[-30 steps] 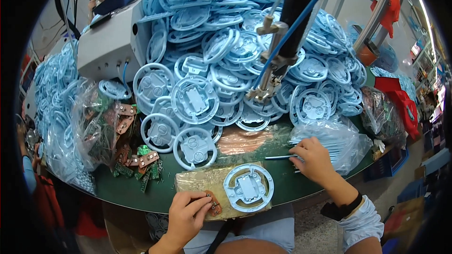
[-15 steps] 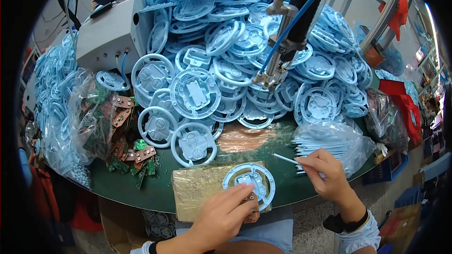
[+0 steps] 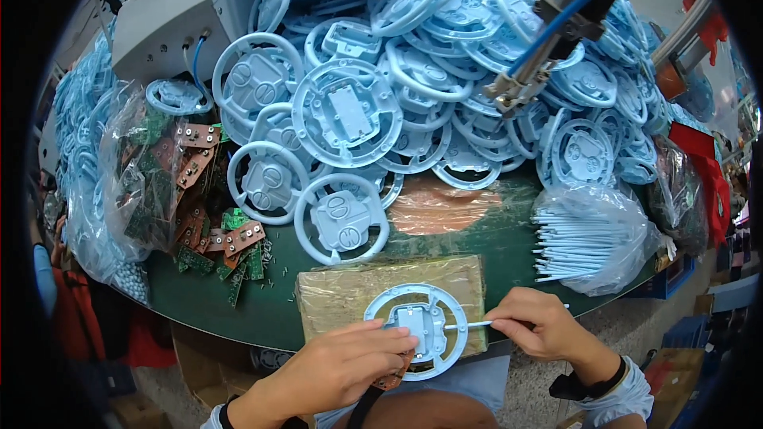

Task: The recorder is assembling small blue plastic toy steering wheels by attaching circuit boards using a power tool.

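Observation:
A light-blue plastic toy steering wheel (image 3: 457,353) lies back side up on a block wrapped in yellowish film (image 3: 334,280). My left hand (image 3: 350,361) is closed on the wheel's left side, fingers over its centre housing. A brown circuit board (image 3: 393,373) sticks out from under those fingers, partly hidden. In a pinch, my right hand (image 3: 540,326) holds a thin light-blue plastic stick (image 3: 475,324). The stick's front end crosses above the wheel's right rim and points at the housing; whether it touches, I cannot tell.
Many similar wheels (image 3: 347,114) are heaped across the back. A clear bag of sticks (image 3: 584,242) lies at right. Green and brown circuit boards (image 3: 230,242) spill at left beside a plastic bag (image 3: 143,183). A metal machine head (image 3: 520,83) with a blue hose hangs over the heap.
My right hand has brought the stick leftward and down, from near the bag to the wheel's right rim. My left hand stays on the wheel. The whole view has shifted.

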The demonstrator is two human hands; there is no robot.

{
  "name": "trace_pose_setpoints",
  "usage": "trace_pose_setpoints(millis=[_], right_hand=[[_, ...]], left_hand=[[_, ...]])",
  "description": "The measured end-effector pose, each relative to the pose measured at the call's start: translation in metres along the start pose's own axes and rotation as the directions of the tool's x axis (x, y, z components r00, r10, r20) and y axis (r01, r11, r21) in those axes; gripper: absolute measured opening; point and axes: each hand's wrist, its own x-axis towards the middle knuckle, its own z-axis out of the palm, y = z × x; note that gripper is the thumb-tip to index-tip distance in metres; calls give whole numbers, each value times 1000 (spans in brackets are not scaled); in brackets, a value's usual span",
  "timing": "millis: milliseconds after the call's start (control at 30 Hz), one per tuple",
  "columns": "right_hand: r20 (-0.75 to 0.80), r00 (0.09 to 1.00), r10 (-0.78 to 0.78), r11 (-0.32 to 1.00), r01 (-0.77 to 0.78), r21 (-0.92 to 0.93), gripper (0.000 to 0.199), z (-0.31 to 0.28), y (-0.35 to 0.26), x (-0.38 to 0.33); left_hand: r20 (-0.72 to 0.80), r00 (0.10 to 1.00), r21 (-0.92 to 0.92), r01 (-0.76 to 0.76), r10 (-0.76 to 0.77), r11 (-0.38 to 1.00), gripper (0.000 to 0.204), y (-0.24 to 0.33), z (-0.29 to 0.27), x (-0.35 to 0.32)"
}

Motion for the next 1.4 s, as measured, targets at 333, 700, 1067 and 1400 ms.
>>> trace_pose_setpoints(millis=[333,700,1067,1400], right_hand=[[139,990,21,991,-39,131,10,-4,0,5],[170,983,66,959,-110,261,13,-4,1,6],[77,993,-92,969,107,-223,17,6,-16,12],[9,996,-91,965,90,-247,19,12,-18,7]], left_hand=[[93,992,-86,-80,88,993,25,-10,-8,-1],[72,996,-123,-50,59,991,23,-13,-7,-4],[37,999,-15,-35,35,999,22,-7,0,-1],[-7,999,6,-31,31,999,24,-2,5,-2]])
